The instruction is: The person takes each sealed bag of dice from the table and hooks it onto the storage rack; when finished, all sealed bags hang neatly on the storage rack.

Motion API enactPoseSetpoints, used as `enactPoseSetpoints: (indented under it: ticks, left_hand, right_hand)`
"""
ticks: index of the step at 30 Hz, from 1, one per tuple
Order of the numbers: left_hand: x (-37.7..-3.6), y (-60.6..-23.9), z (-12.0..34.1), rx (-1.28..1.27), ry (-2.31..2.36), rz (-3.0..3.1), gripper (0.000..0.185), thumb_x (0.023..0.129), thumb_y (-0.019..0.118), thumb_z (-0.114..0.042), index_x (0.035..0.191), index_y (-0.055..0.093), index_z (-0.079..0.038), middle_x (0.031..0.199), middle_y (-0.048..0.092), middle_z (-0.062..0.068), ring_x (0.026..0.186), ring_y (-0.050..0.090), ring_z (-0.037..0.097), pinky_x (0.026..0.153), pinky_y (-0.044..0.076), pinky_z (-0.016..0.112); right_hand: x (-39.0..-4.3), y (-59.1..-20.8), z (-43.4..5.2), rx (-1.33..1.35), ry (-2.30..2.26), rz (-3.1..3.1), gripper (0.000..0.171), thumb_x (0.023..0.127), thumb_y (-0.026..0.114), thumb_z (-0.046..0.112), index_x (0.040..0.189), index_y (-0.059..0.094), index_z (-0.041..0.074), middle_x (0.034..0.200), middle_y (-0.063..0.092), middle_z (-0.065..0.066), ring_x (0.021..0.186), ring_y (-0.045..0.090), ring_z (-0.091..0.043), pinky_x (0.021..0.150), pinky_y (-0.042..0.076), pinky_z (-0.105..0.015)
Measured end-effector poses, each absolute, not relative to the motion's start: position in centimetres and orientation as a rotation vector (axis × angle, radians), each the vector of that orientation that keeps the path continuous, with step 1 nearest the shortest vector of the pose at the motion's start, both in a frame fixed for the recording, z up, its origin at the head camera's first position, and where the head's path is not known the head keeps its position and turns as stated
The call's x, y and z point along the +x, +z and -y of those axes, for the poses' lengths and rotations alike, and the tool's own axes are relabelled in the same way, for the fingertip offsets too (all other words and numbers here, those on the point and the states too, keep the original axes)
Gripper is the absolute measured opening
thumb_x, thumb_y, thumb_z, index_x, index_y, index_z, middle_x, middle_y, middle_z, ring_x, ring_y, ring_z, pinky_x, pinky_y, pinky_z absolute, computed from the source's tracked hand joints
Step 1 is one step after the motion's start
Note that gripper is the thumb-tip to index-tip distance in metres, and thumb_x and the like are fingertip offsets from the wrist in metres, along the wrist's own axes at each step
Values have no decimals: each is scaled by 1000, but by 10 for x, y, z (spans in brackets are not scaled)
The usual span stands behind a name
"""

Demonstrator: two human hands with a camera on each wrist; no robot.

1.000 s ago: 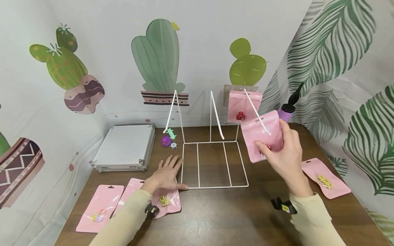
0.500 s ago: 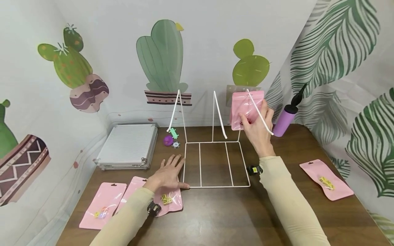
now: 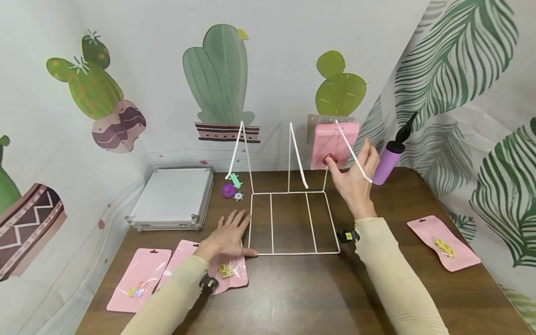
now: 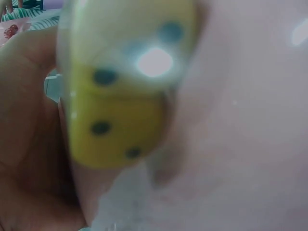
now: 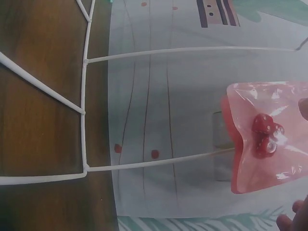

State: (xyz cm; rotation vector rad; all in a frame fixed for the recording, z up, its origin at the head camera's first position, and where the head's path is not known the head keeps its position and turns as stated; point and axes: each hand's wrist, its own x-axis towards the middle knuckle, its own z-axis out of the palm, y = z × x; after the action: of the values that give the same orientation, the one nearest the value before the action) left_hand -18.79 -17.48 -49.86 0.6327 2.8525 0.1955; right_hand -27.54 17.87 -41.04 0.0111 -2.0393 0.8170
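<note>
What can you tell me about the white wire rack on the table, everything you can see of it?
The white wire rack is thin coated metal rod. Its flat rectangular base lies on the brown table, split by two cross rods into three sections. Three angled prongs rise at the back, near the wall. Glossy pink pouches holding red dice hang on the rightmost prong. The right hand is open beside that prong, by the pouches. The left hand rests flat at the base's front left corner.

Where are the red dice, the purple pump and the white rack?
red dice (image 3: pixel 328 158), head view, on the cluster inside the pouch
purple pump (image 3: pixel 387 163), head view, on its body
white rack (image 3: pixel 293 253), head view, on its front wire
</note>
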Motion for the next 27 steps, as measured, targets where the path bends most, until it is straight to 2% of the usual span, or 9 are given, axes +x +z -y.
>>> enactPoseSetpoints:
  ticks: [10,16,21,27]
  left_hand:
    - [-187,-497,175,625,192,-2852,121,66,63,-82,156,20,-13,162,16,17,148,14,41,114,16,67]
    - [-188,-497,174,623,180,-2851,122,66,62,-83,157,19,-13,162,16,17,148,13,41,114,16,67]
    - [-188,-497,175,629,187,-2851,122,66,62,-83,156,20,-13,162,16,17,148,14,42,113,16,68]
    - [-188,-497,176,636,192,-2855,121,66,62,-83,156,21,-13,161,17,17,148,14,43,113,17,68]
  right_hand:
    - [-266,-412,-185,118,892,2040,96,77,80,39,149,31,-1,136,38,-29,132,37,-39,116,30,-46]
    - [-256,-411,-196,136,863,2093,94,77,81,39,148,34,-1,138,41,-30,132,40,-39,115,32,-46]
    - [-243,-410,-212,110,908,2183,92,77,80,37,150,34,5,144,40,-24,135,39,-37,113,33,-50]
    - [-230,-412,-229,121,914,2227,89,77,81,32,149,37,5,140,45,-25,130,43,-39,108,35,-55]
